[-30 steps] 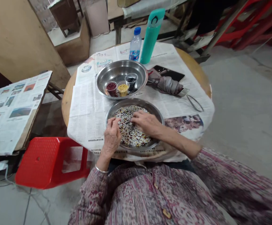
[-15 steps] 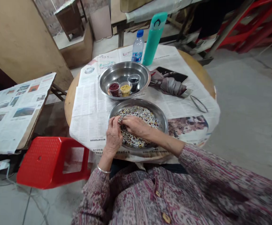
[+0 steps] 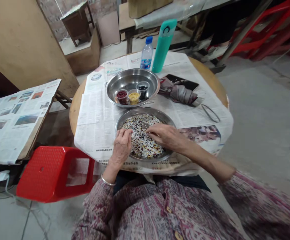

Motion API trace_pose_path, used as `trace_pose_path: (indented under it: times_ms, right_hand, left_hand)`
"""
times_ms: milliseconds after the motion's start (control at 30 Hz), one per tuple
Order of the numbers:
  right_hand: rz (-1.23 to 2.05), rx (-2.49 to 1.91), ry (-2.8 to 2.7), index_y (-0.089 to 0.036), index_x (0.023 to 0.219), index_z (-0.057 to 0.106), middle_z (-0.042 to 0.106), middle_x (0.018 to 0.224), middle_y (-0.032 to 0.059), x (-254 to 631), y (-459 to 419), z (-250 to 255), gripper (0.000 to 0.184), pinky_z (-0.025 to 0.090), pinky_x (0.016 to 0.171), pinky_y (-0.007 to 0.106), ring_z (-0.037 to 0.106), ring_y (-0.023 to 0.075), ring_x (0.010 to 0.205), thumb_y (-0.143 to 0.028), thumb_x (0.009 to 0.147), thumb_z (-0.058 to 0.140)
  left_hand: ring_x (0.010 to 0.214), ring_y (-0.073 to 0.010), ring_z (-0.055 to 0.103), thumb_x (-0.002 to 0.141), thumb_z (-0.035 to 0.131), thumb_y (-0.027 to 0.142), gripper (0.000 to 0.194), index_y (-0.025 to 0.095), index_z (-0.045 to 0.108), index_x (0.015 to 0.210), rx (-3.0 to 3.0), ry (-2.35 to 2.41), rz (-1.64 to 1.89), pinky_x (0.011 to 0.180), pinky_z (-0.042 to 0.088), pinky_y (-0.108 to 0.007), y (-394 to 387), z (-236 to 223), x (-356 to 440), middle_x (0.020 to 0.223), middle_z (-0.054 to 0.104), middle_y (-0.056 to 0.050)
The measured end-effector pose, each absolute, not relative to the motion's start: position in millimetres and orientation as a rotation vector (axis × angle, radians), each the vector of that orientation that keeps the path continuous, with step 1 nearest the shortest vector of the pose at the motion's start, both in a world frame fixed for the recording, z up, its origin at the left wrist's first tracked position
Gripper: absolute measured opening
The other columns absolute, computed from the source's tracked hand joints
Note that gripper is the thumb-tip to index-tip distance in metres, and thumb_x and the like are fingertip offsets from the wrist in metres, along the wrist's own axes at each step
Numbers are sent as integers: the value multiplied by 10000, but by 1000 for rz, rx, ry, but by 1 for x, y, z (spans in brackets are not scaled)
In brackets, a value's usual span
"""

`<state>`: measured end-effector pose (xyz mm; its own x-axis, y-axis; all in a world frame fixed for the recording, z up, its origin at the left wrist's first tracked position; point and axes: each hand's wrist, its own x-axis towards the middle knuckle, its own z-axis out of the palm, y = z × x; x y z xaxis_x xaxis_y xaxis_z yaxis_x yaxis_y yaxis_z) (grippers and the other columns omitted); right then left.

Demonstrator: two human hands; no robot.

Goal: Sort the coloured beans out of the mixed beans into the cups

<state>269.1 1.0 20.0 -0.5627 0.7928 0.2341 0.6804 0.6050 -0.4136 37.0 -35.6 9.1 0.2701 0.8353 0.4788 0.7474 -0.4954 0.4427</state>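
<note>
Newspaper-covered round table [image 3: 89, 123]; near basin [image 3: 168, 118] holds mixed grains [image 3: 145, 146]. Left hand [image 3: 121, 145] at basin's left rim, fingers bunched, cannot tell if gripping. Right hand [image 3: 166, 135] over grains, right side, fingers curled, pinch unclear. Far basin [image 3: 124, 78] behind.

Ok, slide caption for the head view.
Left hand and right hand at a metal bowl of multicoloured grains, three cups behind.

Multicoloured grains [image 3: 145, 143] in metal basin [image 3: 163, 116]
</note>
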Motion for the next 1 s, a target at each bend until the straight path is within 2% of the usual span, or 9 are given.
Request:
trace_pose_path:
  times_ms: [100, 200, 300, 367, 533, 633, 733, 833, 1000]
  right_hand:
    - [300, -1184, -2310, -210, 821, 651, 711, 835, 74, 267, -20, 22, 236, 475, 790, 334, 650, 218, 838, -299, 1000, 525]
    - [213, -1295, -2212, -230, 691, 553, 636, 672, 39, 259, -36, 19, 378, 415, 656, 314, 588, 186, 649, -412, 1020, 514]
    - [211, -1345, -2126, -236, 739, 565, 619, 631, 9, 253, -45, 11, 368, 365, 572, 303, 561, 164, 561, -448, 1032, 495]
    - [204, -1335, -2094, -236, 841, 603, 653, 701, 14, 250, -48, 7, 278, 393, 587, 297, 602, 172, 611, -359, 1044, 458]
    - [183, -1245, -2138, -238, 926, 644, 703, 931, 71, 255, -48, 3, 216, 505, 821, 341, 665, 226, 911, -187, 998, 447]
    - [134, -1228, -2076, -221, 952, 675, 732, 922, 85, 263, -47, -2, 210, 510, 848, 387, 658, 249, 892, -237, 1016, 475]
    - [99, -1191, -1978, -220, 933, 687, 758, 911, 82, 270, -49, -8, 202, 505, 863, 415, 661, 255, 879, -266, 1017, 509]
    - [148, -1143, -1881, -241, 903, 681, 765, 895, 60, 273, -54, -13, 156, 489, 969, 450, 674, 241, 888, -270, 994, 558]
    - [188, -1097, -1801, -260, 895, 687, 763, 872, 48, 272, -59, -19, 113, 476, 1035, 487, 682, 237, 883, -252, 952, 590]
  left_hand:
    - [869, -200, 622, 1044, 372, 139, 232, 189, 575, 943, 2516, 1515, 953, 887, 533, -373, -36, 19, 40, 867, 637, -50]
    - [788, -174, 642, 1063, 363, 179, 247, 189, 553, 905, 2544, 1579, 919, 757, 504, -289, -38, 32, 48, 824, 658, -41]
    - [657, -137, 645, 1086, 405, 266, 249, 193, 564, 909, 2540, 1633, 802, 588, 411, -234, -39, 40, 61, 722, 648, -2]
    - [615, -133, 642, 1082, 451, 307, 238, 197, 569, 907, 2538, 1646, 688, 549, 373, -231, -39, 40, 68, 671, 630, 13]
    - [799, -179, 671, 1044, 496, 199, 100, 192, 578, 1100, 2520, 1723, 511, 632, 465, -255, -43, 35, 72, 928, 691, -52]
    - [1008, -249, 610, 988, 582, 197, 242, 200, 553, 1228, 2592, 1673, 596, 813, 536, -345, -48, 39, 70, 1098, 643, -92]
    - [990, -249, 556, 983, 515, 127, 120, 196, 580, 1057, 2563, 1611, 773, 900, 529, -395, -51, 46, 73, 1013, 596, -75]
    - [932, -221, 535, 934, 397, -9, 264, 206, 539, 879, 2510, 1528, 843, 873, 523, -372, -50, 51, 82, 927, 554, -58]
    - [952, -219, 518, 840, 389, -78, 319, 197, 549, 873, 2459, 1459, 776, 888, 535, -372, -46, 46, 92, 968, 548, -68]
